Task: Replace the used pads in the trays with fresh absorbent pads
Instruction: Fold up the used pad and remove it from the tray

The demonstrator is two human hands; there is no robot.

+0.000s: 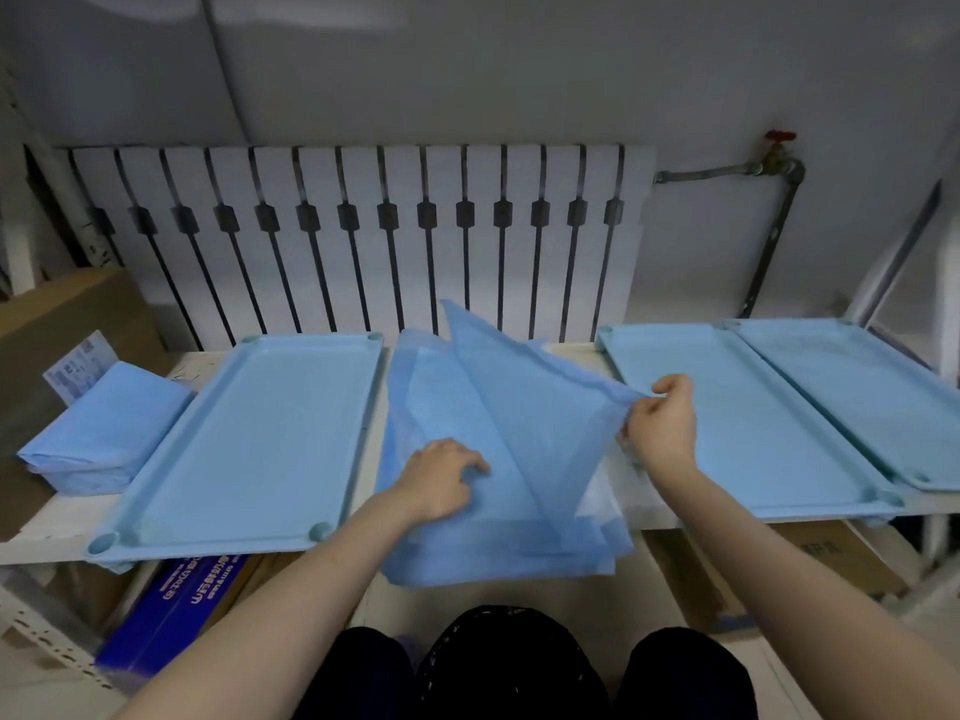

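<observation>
Both hands are at the pile of pads [498, 543] in the middle of the white shelf [47, 532]; at the far left a brown cardboard box [62, 314] stands behind a wrapped pack of folded blue pads [104, 433], which lies just beside the left tray [156, 475]; this pale blue tray lies flat on the shelf, its near end jutting over the front edge, and whether a pad lines it I cannot tell; under it a dark blue carton [171, 605] leans below the shelf; behind the shelf a white radiator [363, 226] runs along the wall; the left hand [441, 478] rests on the pile with its fingers bent and their tips on the top sheet, though whether it pinches that sheet I cannot tell; the pile hangs a little over the front edge, between the left tray and the two on the right; one pad [519, 402] is lifted off the pile and stands tilted, its far corner up in front of the radiator; the right hand [662, 428] pinches this pad's right corner between thumb and fingers, raised above the shelf; just beside it lies the near-right tray [613, 350], touching the far-right tray [930, 478] along its long side; above them a pipe [701, 174] leads to a valve with a red handle [779, 137].
</observation>
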